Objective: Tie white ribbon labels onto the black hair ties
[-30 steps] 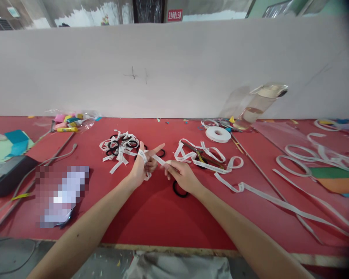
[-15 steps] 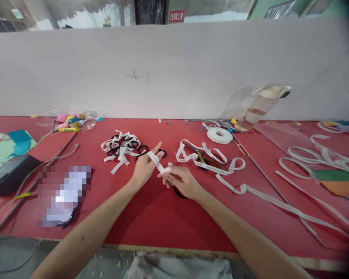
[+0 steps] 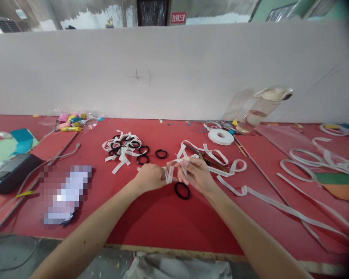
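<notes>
A short piece of white printed ribbon (image 3: 170, 174) stretches between my two hands above the red table. My left hand (image 3: 151, 177) is closed on one part of it, back of the hand upward. My right hand (image 3: 196, 172) pinches the ribbon between thumb and fingers. Just below the hands lies a black ring (image 3: 182, 190), and another black ring (image 3: 161, 154) rests beyond them. To the left is a pile of black rings tied with white ribbon (image 3: 123, 149). Right of my hands, scissors (image 3: 212, 159) lie among a loose length of printed ribbon (image 3: 238, 166).
A white ribbon roll (image 3: 221, 136) and a tilted clear bottle (image 3: 258, 112) stand near the white partition (image 3: 174, 73). At left are a blurred phone-like object (image 3: 66, 195), a dark device (image 3: 14, 172) and a cable. Long ribbon (image 3: 291, 209) trails across the right side.
My left hand has turned over and closed, its fingers no longer pointing forward. The ribbon now loops between both hands. The black ring below my right hand has come into full view.
</notes>
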{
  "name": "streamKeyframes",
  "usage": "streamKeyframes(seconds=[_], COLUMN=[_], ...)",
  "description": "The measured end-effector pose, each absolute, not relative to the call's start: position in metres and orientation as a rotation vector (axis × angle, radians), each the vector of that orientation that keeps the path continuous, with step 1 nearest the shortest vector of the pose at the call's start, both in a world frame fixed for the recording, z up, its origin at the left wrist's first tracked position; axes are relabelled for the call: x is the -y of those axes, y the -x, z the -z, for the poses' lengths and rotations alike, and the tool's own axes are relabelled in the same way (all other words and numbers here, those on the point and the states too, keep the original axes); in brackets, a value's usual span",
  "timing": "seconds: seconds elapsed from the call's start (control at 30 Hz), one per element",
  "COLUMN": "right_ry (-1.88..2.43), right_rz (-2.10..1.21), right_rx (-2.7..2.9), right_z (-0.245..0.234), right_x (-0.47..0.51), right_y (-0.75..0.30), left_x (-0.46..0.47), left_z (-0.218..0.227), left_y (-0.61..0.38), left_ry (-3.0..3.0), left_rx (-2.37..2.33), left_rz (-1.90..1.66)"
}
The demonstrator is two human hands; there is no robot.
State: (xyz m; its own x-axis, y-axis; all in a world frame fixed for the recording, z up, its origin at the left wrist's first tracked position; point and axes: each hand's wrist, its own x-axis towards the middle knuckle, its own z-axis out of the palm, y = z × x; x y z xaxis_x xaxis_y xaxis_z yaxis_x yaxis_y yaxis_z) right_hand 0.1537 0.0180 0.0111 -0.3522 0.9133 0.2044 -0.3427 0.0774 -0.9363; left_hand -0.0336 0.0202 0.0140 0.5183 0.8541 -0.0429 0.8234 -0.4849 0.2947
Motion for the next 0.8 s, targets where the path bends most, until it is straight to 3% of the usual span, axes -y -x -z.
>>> streamKeyframes(seconds=[0.27, 0.53, 0.8], right_ry=[0.835, 0.74, 0.935], right_rz=[-1.533, -1.418, -1.114], right_rx=[1.426, 1.552, 1.699], right_z=[-0.003, -0.003, -0.001], right_x=[-0.024, -0.021, -0.023], right_y=[-0.154, -0.149, -0.145], left_x=[-0.007, -0.016, -0.021], left_z=[-0.027, -0.013, -0.018], left_y=[0.036, 0.031, 0.032], left_ry=[-1.865, -1.057, -0.81], left_rx=[-0.562, -0.395, -0.327], left_rz=[-0.47, -0.815, -0.797])
